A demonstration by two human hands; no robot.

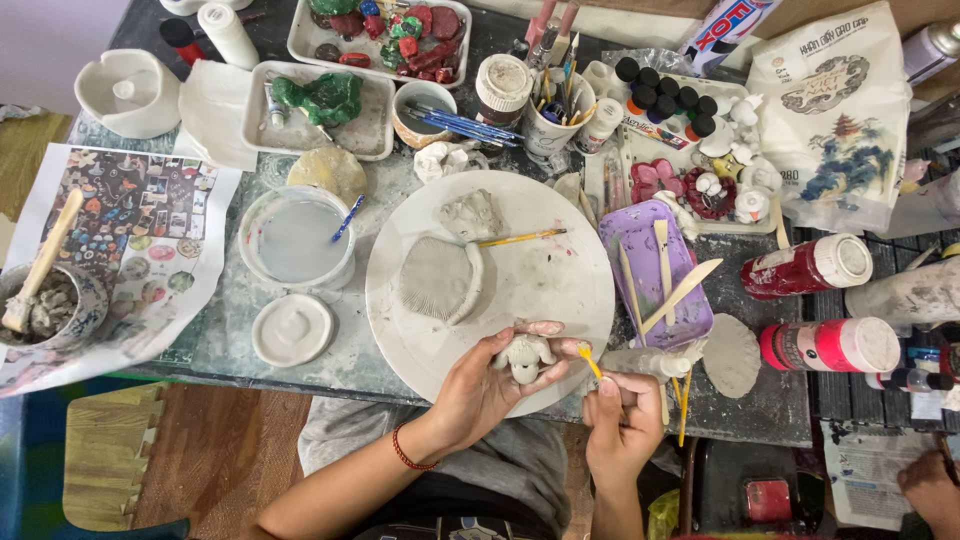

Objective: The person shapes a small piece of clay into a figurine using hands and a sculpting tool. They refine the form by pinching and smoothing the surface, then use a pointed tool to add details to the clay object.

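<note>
While left hand point(480, 390) cups small clay figure point(526, 358) over near rim of white round board point(560, 270), fingers wrapped round it, right hand point(622, 425) pinches yellow tool point(590, 361); tip touches figure. Judgement: light strokes, steady support. Beyond: clay shell piece point(437, 278), water tub point(297, 240).

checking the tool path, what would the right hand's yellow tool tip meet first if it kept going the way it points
The right hand aims its yellow tool up and to the picture's left, at the small clay figure held in the left hand. The figure looks first in line; the gap is hard to judge.
</note>
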